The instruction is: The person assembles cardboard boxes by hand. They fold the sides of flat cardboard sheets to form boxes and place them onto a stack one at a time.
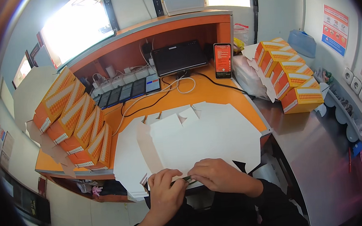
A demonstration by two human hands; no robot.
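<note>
A stack of flat white cardboard box blanks (216,135) lies before me, overhanging the near edge of the orange counter. At its near edge my left hand (166,191) is closed, with thumb and fingers bent in a pinch. My right hand (212,174) is closed too, and its fingertips almost meet the left hand's. Between the fingertips shows a small, thin, dark greenish thing (188,178); its kind cannot be made out. Both hands seem to grip it, low over the nearest flap of the top blank.
Folded orange-and-white boxes (78,120) lean in a stack at the left, and more boxes (289,76) stand at the right on the metal counter (305,146). Behind the blanks are a dark tablet (179,58), an upright phone (223,60), several flat devices (127,92) and loose cables (185,85).
</note>
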